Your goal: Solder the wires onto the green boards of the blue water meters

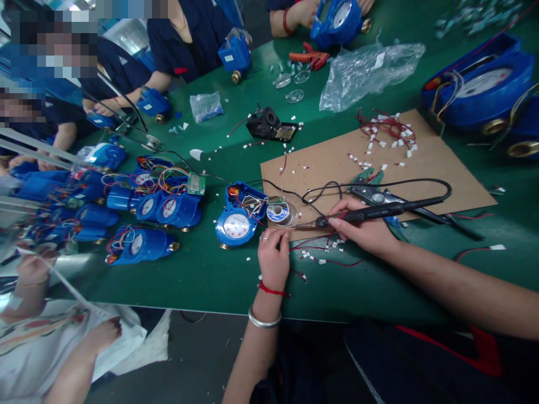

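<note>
My right hand (357, 227) is closed around the black handle of a soldering iron (370, 213), whose tip points left toward my other hand. With thumb and forefinger pinched together, my left hand (273, 252) is close to the tip; whatever it pinches is too small to make out. Just beyond the fingertips stands a solder wire spool (278, 214) with a blue and white label. To the left lies a blue water meter (238, 224) with its upper housing open, wires and a small circuit board showing. Red and black leads (311, 247) lie beside my left hand.
A cardboard sheet (320, 163) carries wire strippers (379, 196) and a bundle of red leads (389, 132). Behind it are a black soldering iron stand (269, 124) and a plastic bag (366, 76). More blue meters (168, 210) crowd the left. Several people work around the table.
</note>
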`<state>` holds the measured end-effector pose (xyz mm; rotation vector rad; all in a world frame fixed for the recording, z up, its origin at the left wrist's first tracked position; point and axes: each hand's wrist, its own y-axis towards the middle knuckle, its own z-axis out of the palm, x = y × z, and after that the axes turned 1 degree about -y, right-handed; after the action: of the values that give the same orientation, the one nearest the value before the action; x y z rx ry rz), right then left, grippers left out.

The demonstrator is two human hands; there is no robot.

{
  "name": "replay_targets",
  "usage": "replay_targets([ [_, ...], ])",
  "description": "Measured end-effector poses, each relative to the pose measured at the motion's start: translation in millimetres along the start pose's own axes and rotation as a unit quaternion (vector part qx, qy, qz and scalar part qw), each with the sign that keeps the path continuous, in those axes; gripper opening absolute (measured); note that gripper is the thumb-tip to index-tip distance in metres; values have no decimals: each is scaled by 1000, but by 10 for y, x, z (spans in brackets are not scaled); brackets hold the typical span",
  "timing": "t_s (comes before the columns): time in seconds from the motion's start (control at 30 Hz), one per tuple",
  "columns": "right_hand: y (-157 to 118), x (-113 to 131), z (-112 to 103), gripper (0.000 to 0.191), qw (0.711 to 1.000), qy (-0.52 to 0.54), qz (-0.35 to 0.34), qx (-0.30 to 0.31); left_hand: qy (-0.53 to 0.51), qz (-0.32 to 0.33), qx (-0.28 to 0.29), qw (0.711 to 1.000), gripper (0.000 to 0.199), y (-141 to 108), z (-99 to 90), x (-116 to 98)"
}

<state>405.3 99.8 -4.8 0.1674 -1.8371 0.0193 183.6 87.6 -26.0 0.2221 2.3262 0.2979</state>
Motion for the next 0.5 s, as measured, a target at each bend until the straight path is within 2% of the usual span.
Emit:
replay_targets([
  [0.5,5,8,19,16,1000,4,11,9,0,-8,4,1000,10,-11,2,1],
])
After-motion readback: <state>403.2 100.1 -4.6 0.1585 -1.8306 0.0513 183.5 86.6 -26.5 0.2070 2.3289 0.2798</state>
